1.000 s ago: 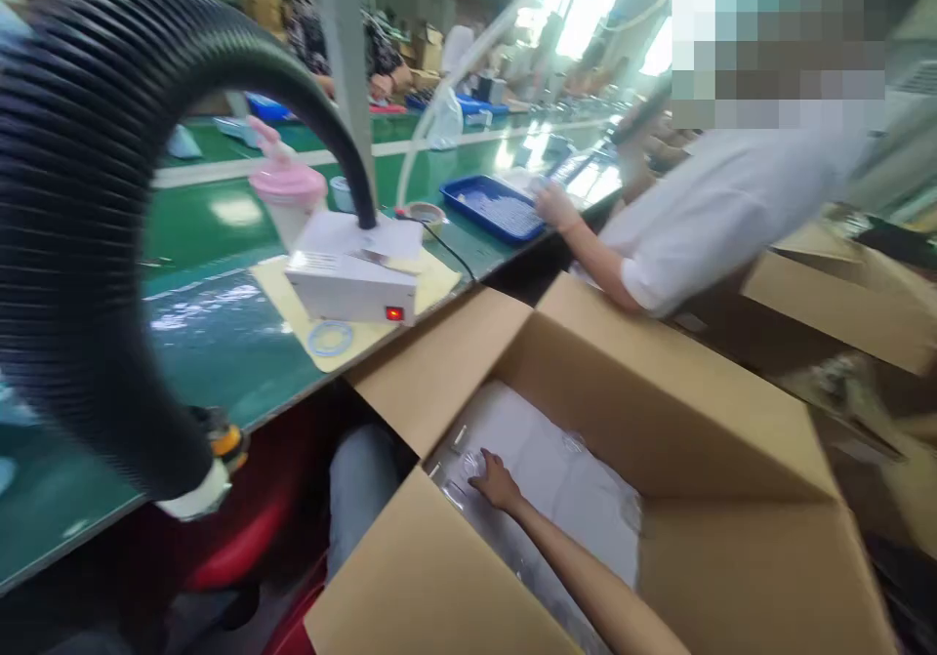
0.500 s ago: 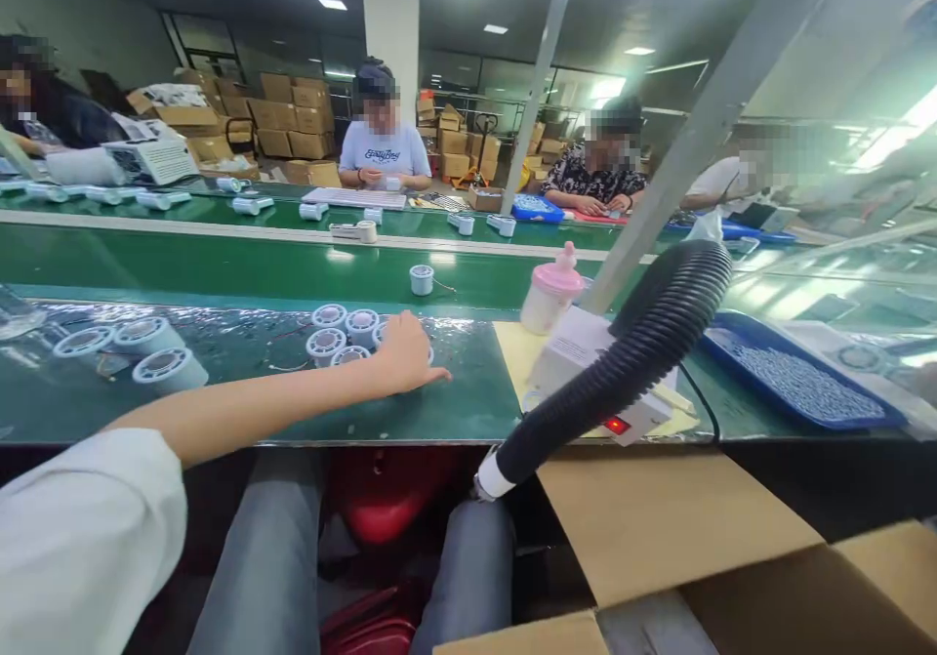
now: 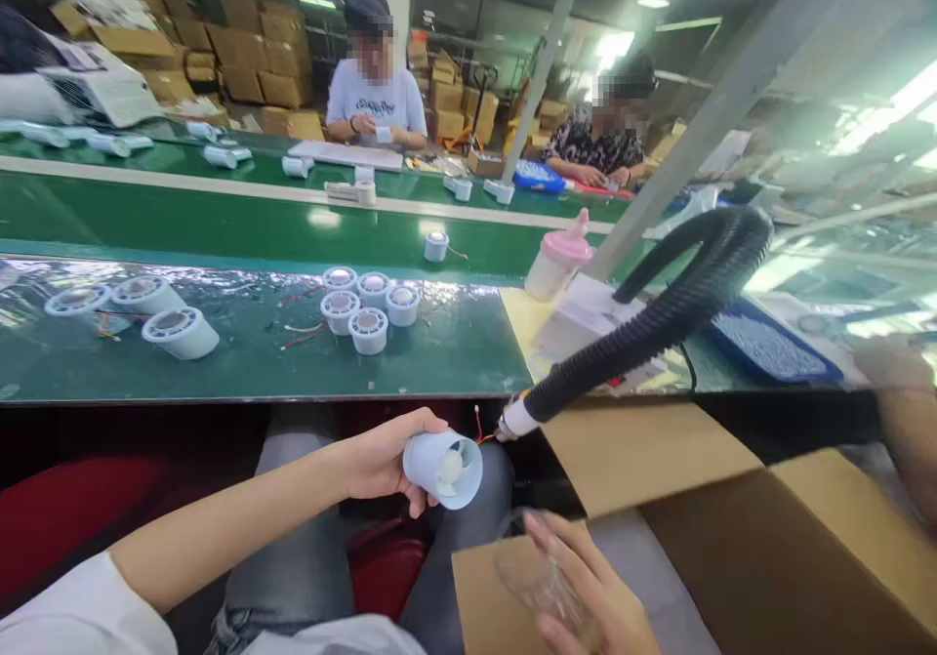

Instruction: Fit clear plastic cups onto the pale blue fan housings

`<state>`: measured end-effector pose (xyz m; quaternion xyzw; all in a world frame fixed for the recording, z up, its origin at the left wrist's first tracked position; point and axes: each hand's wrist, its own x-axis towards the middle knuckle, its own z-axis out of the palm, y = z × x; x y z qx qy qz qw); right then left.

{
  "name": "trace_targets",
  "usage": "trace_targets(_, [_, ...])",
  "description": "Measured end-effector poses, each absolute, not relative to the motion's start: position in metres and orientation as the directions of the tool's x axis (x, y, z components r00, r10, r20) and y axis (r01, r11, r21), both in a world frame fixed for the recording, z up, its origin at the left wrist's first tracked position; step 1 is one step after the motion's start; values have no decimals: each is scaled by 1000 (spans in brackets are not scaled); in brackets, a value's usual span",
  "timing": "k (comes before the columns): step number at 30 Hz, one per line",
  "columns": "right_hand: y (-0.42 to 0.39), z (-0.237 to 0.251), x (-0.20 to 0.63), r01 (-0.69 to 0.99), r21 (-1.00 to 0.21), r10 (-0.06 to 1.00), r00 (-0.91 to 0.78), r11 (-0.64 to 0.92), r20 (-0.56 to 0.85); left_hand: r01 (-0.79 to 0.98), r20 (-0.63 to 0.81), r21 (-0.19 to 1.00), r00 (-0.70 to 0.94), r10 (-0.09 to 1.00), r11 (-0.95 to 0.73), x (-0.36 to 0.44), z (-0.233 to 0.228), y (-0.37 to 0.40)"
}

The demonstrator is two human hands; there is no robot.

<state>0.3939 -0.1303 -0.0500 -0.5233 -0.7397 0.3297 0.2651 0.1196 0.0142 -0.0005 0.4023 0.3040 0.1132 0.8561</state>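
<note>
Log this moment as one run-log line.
left hand: holds pale-blue fan cylinder, open end toward camera | right hand: holds clear plastic piece, blurred | bench: round units in groups | carton: open

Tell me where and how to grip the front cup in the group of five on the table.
Likely best by the round side wall of the front cup, coming from the near edge of the table: it stands upright, and the other four cups stand behind it. Avoid the thin wires lying to its left.
</note>
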Motion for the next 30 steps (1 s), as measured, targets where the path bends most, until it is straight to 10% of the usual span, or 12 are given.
trace_targets(5, [-99, -3, 317, 841, -284, 864, -352, 461, 360, 274, -498, 786, 812, 305, 555, 117, -8, -10])
trace_targets(12, [-97, -4, 316, 682, -684, 954, -293, 258, 68, 399, -82, 846, 752, 654, -354, 113, 15, -27])
trace_targets(23, [-98, 9, 319, 251, -957, 988, -13, -144, -152, 168, 173, 879, 759, 628, -446, 114, -29, -24])
trace_targets(30, [-94, -1, 329, -82, -974, 978, -34, -210, -208, 107, -110, 993, 791, 602, 41, 115, -20, -29])
